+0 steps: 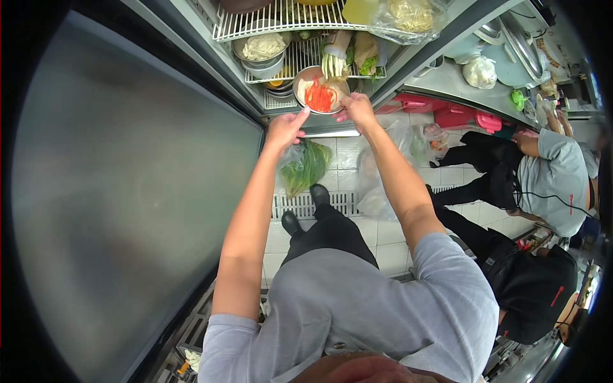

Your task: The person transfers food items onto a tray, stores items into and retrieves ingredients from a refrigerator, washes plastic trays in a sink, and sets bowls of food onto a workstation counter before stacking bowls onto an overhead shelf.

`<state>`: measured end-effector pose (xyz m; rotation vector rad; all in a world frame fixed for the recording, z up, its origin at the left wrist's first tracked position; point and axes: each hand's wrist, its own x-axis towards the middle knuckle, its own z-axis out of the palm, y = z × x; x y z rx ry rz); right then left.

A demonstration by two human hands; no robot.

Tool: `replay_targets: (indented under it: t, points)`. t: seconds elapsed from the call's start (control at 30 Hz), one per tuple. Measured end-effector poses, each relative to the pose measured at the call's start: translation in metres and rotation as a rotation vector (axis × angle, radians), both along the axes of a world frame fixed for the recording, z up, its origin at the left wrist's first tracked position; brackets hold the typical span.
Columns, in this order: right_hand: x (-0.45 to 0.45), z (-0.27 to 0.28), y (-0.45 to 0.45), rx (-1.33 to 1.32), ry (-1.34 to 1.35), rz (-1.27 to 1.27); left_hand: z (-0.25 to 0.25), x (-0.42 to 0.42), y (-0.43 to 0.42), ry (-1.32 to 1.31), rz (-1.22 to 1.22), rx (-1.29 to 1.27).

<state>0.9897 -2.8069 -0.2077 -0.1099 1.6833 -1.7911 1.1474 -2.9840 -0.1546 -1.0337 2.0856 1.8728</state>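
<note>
A round metal bowl (307,75) with red shreds (320,96) and paler food in it is at the front of an open fridge. My right hand (356,111) is closed on its near right rim, thumb on top. My left hand (285,131) is at the near left rim, thumb against the edge and fingers curled below. Just behind the bowl, pale cut stalks (333,65) and leafy greens lie on the wire shelf (362,73). Left of them stands another bowl of creamy white food (264,46).
The fridge door (137,198) hangs open on my left. Bagged green vegetables (306,167) and clear plastic bags (377,185) lie on the floor by my feet. Two people (552,179) are close on my right, near a metal counter (440,80) and red bins (454,115).
</note>
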Motion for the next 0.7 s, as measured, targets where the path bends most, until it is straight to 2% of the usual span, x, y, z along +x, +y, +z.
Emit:
replay_targets:
  t: [0.1,0.23,0.4,0.5,0.6,0.63,0.7]
  points:
    - [0.003,0.007,-0.004,0.006,0.046,-0.019,-0.021,-0.031,-0.01,0.026,-0.004,0.137]
    - [0.006,0.007,-0.009,0.004,0.083,-0.036,-0.019,-0.046,-0.013,0.094,0.159,0.368]
    - [-0.004,0.019,-0.004,0.081,-0.007,0.113,-0.026,-0.054,-0.019,0.146,0.264,0.387]
    - [-0.027,0.044,-0.01,0.51,0.398,0.056,-0.03,-0.054,-0.027,0.161,0.262,0.374]
    - [-0.042,0.051,-0.035,0.549,0.578,0.035,-0.038,-0.055,-0.033,0.155,0.258,0.335]
    - [-0.048,0.054,-0.042,0.449,0.501,0.109,-0.039,-0.056,-0.036,0.155,0.252,0.34]
    - [-0.054,0.049,-0.057,0.385,0.485,0.08,-0.036,-0.052,-0.038,0.154,0.247,0.351]
